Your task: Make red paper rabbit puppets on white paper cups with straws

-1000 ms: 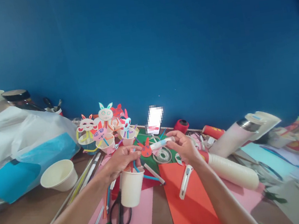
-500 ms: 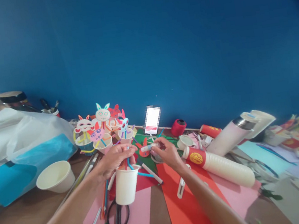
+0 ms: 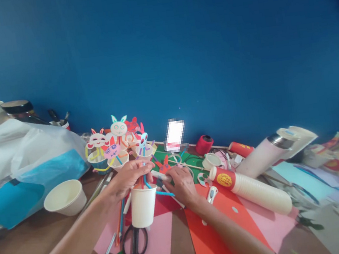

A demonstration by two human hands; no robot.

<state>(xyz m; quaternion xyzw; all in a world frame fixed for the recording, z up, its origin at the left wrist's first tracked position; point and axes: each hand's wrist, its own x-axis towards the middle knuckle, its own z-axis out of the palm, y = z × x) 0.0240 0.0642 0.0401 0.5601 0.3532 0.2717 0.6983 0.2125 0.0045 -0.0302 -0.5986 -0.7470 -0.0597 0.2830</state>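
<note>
My left hand (image 3: 136, 173) is closed on drinking straws (image 3: 146, 182), one blue and one reddish, that rise out of a white paper cup (image 3: 144, 206). The cup hangs or stands below the fingers; which one, I cannot tell. Another blue straw (image 3: 164, 193) sticks out of the cup's right side. My right hand (image 3: 182, 184) grips a slim white tube (image 3: 160, 175), perhaps a marker or glue, its tip pointing left towards the straws. Just beyond it lies a red paper animal face (image 3: 163, 167), partly hidden by the fingers. Black-handled scissors (image 3: 135, 243) lie below the cup.
Several paper-cup figures with animal faces (image 3: 118, 128) stand behind my left hand. A white bowl (image 3: 65, 198) is at left. On the right are a box cutter (image 3: 212, 194), a stack of paper cups (image 3: 257, 192), a thermos (image 3: 263, 153) and red thread (image 3: 204, 144). A phone (image 3: 175, 135) leans at the back.
My right hand has moved down and left with the white tube, closer to the cup. The left hand keeps its hold on the straws. The whole view has shifted slightly.
</note>
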